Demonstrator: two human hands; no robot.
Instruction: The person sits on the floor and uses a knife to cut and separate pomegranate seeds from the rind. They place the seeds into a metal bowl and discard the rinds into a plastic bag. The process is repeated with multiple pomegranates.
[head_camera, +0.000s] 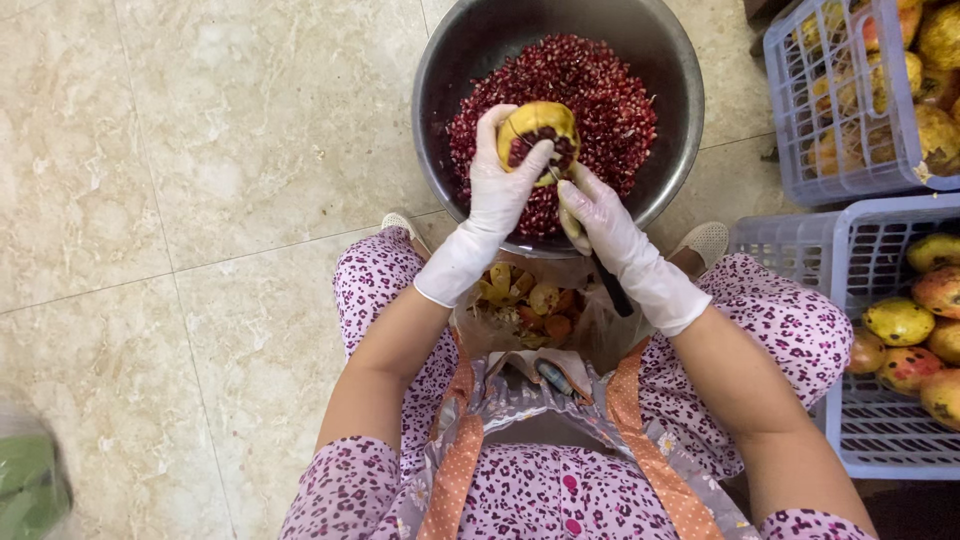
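Tiled floor; bowl (672, 120) heaped with seeds (600, 90), baskets (870, 440) far from emptied; left hand (500, 180) gripping pomegranate (538, 135), right hand (590, 210) clasping knife (610, 285).

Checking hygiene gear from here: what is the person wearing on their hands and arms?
Both the left hand and the right hand wear thin white disposable gloves that end in loose cuffs just past the wrists. The forearms are bare. Short pink sleeves with a dark spotted print begin above the elbows.
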